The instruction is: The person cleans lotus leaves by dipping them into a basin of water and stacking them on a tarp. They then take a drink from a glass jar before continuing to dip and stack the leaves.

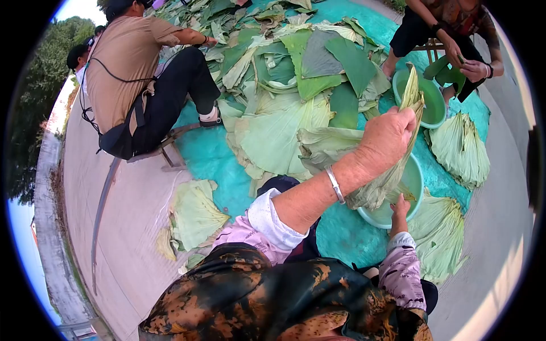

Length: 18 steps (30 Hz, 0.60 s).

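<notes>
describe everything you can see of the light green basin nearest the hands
The round, light green basin looks like smooth plastic, with a pale rim. It sits upright on the crinkled teal sheet. A wilted pale-green leaf in the left hand hides much of it. The right hand is at its near rim; contact is unclear.

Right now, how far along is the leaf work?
The fanned leaf stacks beside the basins look finished. The left hand holds a bunch of pale leaves partly over the near basin; the right hand is at that basin. The wide leaf pile ahead probably awaits its turn, so much seems left.
</notes>
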### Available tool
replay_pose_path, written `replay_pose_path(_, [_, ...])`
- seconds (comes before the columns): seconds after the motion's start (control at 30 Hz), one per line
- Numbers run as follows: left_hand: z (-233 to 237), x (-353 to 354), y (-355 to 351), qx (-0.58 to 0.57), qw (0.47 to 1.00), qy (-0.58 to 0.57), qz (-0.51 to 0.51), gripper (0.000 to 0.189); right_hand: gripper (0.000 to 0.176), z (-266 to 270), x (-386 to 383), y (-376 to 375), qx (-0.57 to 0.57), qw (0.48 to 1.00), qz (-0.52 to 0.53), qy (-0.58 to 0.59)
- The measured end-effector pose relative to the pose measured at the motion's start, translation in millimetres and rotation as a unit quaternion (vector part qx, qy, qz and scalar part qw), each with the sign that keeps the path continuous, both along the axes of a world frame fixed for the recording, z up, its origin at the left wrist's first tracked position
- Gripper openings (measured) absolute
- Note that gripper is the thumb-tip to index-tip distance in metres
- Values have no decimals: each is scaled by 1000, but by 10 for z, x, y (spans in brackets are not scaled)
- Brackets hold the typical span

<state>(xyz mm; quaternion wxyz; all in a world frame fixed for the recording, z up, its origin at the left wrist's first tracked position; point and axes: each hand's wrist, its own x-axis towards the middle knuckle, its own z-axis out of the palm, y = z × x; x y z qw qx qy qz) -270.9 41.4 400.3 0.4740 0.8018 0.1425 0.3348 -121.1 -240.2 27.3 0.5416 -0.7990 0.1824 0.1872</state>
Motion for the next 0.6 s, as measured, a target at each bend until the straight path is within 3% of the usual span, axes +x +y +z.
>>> replay_pose_path(0.4, [0, -51, 42, -8, 999, -30, 9, 7, 39, 91, 92, -723, 24, 987, -155, -12])
replay_pose_path(0.6, [-48, -30, 55, -5, 999, -51, 14, 6, 40, -363, 236, -1123, 119, 981, -142, -64])
